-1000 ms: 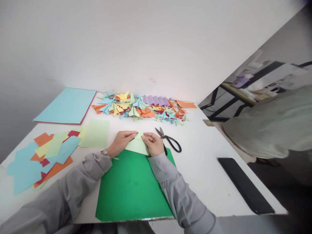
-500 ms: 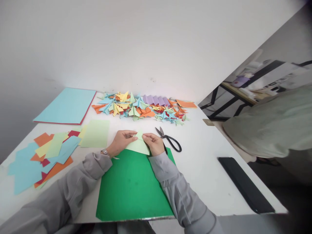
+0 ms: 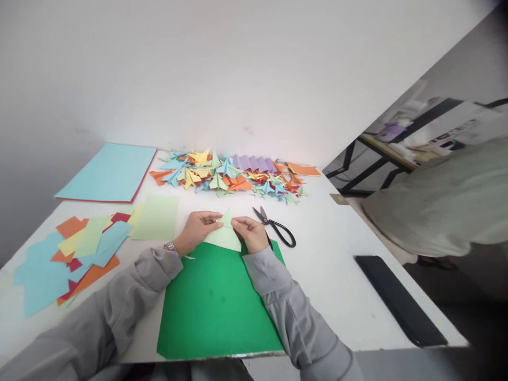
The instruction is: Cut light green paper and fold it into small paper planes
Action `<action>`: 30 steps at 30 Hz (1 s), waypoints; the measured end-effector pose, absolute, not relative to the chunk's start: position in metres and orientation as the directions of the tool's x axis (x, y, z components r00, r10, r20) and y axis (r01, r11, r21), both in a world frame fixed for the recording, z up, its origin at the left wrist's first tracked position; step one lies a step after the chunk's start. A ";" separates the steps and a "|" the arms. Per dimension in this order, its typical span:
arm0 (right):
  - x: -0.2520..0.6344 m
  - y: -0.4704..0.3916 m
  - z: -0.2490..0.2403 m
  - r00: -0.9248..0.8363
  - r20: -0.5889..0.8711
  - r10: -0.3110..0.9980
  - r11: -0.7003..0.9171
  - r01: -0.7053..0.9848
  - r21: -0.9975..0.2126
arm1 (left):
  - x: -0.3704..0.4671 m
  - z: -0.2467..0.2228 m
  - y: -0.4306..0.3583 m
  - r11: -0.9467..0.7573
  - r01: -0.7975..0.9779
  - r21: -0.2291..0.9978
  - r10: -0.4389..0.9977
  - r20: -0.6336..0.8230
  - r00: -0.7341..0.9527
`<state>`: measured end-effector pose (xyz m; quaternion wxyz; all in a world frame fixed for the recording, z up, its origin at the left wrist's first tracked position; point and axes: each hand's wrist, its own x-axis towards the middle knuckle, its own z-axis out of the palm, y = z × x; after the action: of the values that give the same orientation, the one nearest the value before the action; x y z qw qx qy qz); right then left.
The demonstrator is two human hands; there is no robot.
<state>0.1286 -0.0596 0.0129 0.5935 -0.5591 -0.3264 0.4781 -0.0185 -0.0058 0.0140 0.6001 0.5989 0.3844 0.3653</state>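
A pale green sheet of paper [image 3: 224, 237], partly folded to a point at its far end, is held between my two hands above the far edge of a green board [image 3: 222, 301]. My left hand [image 3: 198, 231], with a watch at the wrist, pinches its left side near the fold. On the other side, my right hand [image 3: 251, 233] grips the paper between thumb and fingers. Just right of that hand lies a pair of black-handled scissors [image 3: 282, 233], blades apart.
Along the wall lies a heap of folded paper planes [image 3: 218, 180] in several colours. Loose paper pieces [image 3: 85, 246] and large blue sheets [image 3: 109, 172] are at the left. A long black object [image 3: 399, 301] lies by the right edge; beyond it is another person [image 3: 436, 206].
The pale green paper has shifted very slightly between my fingers. Both hands stay almost in place, still gripping it.
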 end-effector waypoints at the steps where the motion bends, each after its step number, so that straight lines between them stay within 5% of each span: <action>1: 0.129 -0.060 0.014 0.322 -0.140 0.936 -0.088 -0.169 -0.982 | -0.018 0.014 -0.005 0.015 0.020 1.000 0.899 -0.022 0.437; 7: 0.129 -0.063 0.015 0.248 -0.088 0.965 -0.094 0.013 -0.995 | -0.018 0.013 -0.006 0.021 0.000 1.000 0.901 -0.019 0.434; 25: 0.126 -0.064 0.013 0.302 0.016 0.953 -0.038 0.172 -0.984 | -0.016 0.018 -0.004 0.278 -0.155 0.948 0.865 -0.177 0.470; 30: 0.125 -0.065 0.015 0.289 0.057 0.956 -0.005 0.209 -0.978 | -0.020 0.017 -0.004 0.205 -0.051 0.977 0.813 -0.142 0.564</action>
<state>0.1253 -0.0652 0.0152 0.5204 -0.6114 -0.4761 0.3589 -0.0196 -0.0036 0.0169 0.6940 0.5481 0.3479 0.3113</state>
